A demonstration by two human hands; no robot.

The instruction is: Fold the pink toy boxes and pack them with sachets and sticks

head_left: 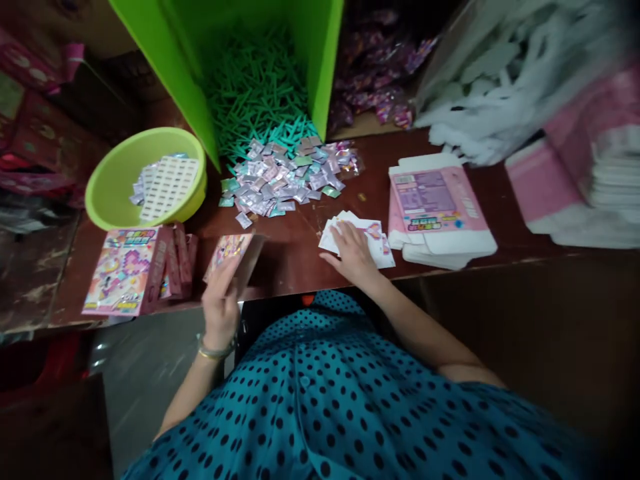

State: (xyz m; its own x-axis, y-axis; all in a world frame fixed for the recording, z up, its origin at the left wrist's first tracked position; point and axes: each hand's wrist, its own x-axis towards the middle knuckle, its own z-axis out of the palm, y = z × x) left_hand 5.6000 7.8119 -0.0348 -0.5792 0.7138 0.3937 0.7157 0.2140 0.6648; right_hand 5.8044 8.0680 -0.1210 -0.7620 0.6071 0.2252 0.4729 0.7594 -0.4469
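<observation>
My left hand [221, 303] is closed around a small printed box [234, 248], tilted near the table's front edge; its far side is blurred. My right hand [354, 257] lies with fingers spread on a fanned pile of white printed cards [383, 259]. Left of the held box, several filled pink boxes [120, 273] stand or lean together. To the right of the cards is a stack of flat pink-and-white cartons [435, 200]. Beyond both hands spreads a heap of small shiny sachets [280, 177].
A yellow-green bowl [95, 187] holds label sheets and sachets at the left. Behind the sachets, a bright green bin [325, 67] lies open with green sticks [255, 87]. Bags of purple packets [375, 80] and white pieces [505, 87] stand at the back right.
</observation>
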